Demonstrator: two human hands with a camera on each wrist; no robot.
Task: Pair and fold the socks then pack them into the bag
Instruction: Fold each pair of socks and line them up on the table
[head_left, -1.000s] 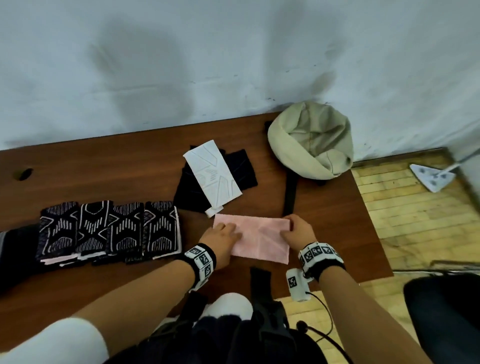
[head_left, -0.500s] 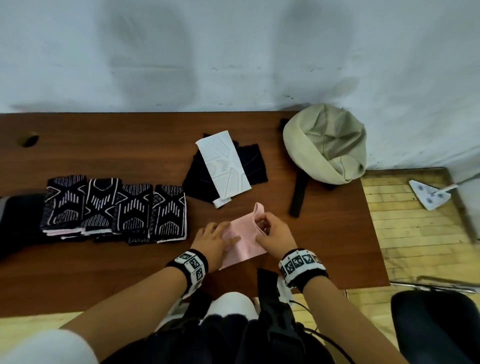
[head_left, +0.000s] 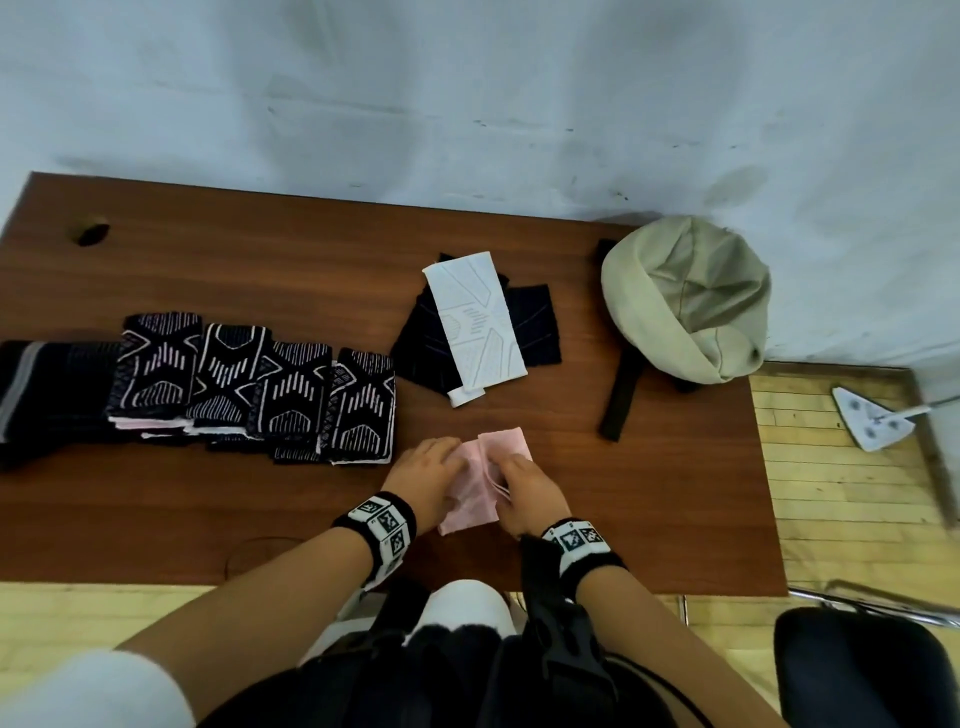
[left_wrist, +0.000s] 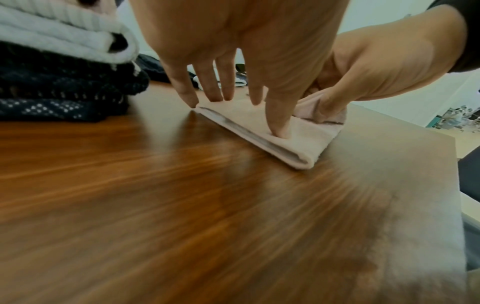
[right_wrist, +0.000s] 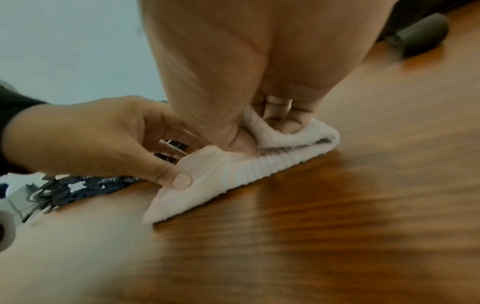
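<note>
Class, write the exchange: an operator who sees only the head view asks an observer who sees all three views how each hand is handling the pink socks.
Operator: My head view hides most of the pink socks. Is the left hand gripping them?
Observer: No. The left wrist view shows its fingers straight, pressing the socks flat onto the table.
Operator: And the right hand?
Observer: The right wrist view shows its fingers curled into the folded-over end, holding it.
</note>
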